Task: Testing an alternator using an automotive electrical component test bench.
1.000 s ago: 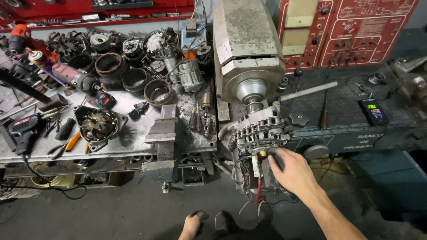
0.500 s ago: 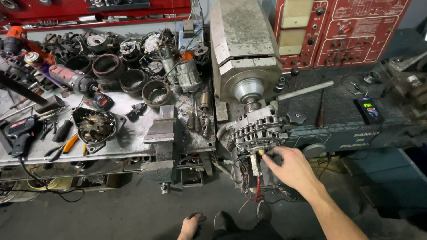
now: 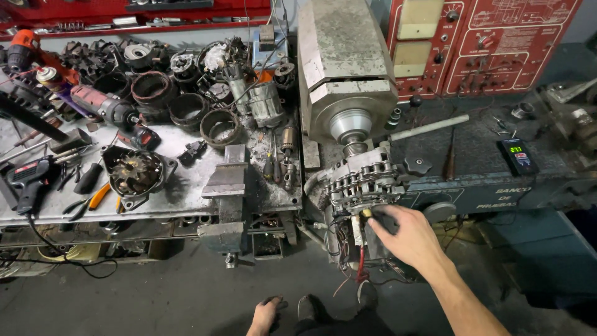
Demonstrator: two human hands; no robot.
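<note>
My right hand (image 3: 407,236) reaches to the rear of a silver alternator (image 3: 364,180) mounted under the grey drive head (image 3: 345,68) of a test bench. Its thumb and fingers pinch a small terminal clip (image 3: 367,213) on the alternator's back, where red and black wires (image 3: 359,264) hang down. My left hand (image 3: 266,316) hangs low near the floor at the frame's bottom, fingers loosely curled, holding nothing.
A steel workbench (image 3: 180,180) at left carries alternator housings, stators, a drill, pliers and a bench vise (image 3: 227,186). A red test panel (image 3: 491,43) stands behind the dark bench top, with a small digital meter (image 3: 518,155) and a metal rod (image 3: 429,127).
My right hand has stayed on the alternator's rear terminal, shifting only slightly. The view has drifted a little; my left hand stays low.
</note>
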